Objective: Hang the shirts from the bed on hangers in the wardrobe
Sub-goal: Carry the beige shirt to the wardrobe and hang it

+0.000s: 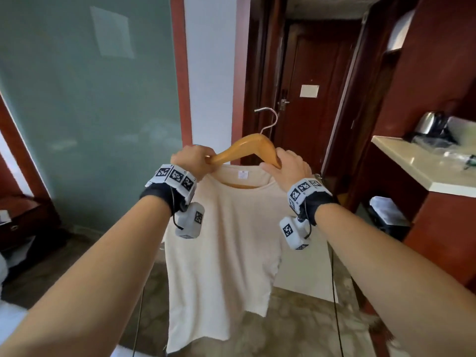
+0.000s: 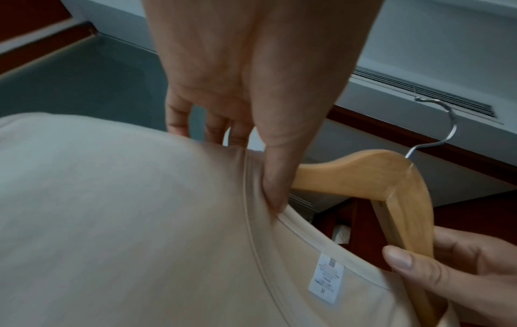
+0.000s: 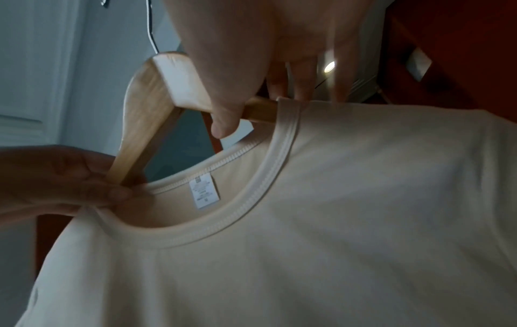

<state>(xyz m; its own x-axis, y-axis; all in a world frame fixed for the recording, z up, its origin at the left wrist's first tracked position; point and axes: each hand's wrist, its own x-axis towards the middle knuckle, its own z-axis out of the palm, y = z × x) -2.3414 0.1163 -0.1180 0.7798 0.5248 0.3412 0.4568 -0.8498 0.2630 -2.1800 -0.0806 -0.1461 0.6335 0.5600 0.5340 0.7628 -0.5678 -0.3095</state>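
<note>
Here, nearest me, both forearms reach forward and up. My left hand (image 1: 193, 161) pinches the cream T-shirt (image 1: 219, 248) at the collar's left shoulder, thumb pressing fabric against the left arm of the wooden hanger (image 1: 247, 148); the other fingers curl behind the cloth. My right hand (image 1: 288, 168) curls round the hanger's right arm where it enters the neck opening, thumb in front, fingers behind. Neither hand is spread.

Why held so: I judge that I am seating the collar over the hanger's shoulders, one hand steadying the wood, the other easing fabric outward. Both arm ends are inside the neck hole, though the collar sits low, with the hanger's peak and much of each arm bare above it.

The shirt hangs in the air in front of me at chest height, over the floor, not yet in any wardrobe. Its long axis runs vertically, collar up and hem down, front face toward me; the white neck label (image 1: 242, 174) shows inside the back. The hanger's long axis runs left to right across my view, tilted slightly. Its metal hook (image 1: 270, 119) rises from the peak, its tip curling to my left.

Farther off: a frosted glass panel (image 1: 85, 112) left, a dark wooden door (image 1: 316, 104) ahead, a pale counter (image 1: 417, 166) with a kettle (image 1: 430, 123) right.
</note>
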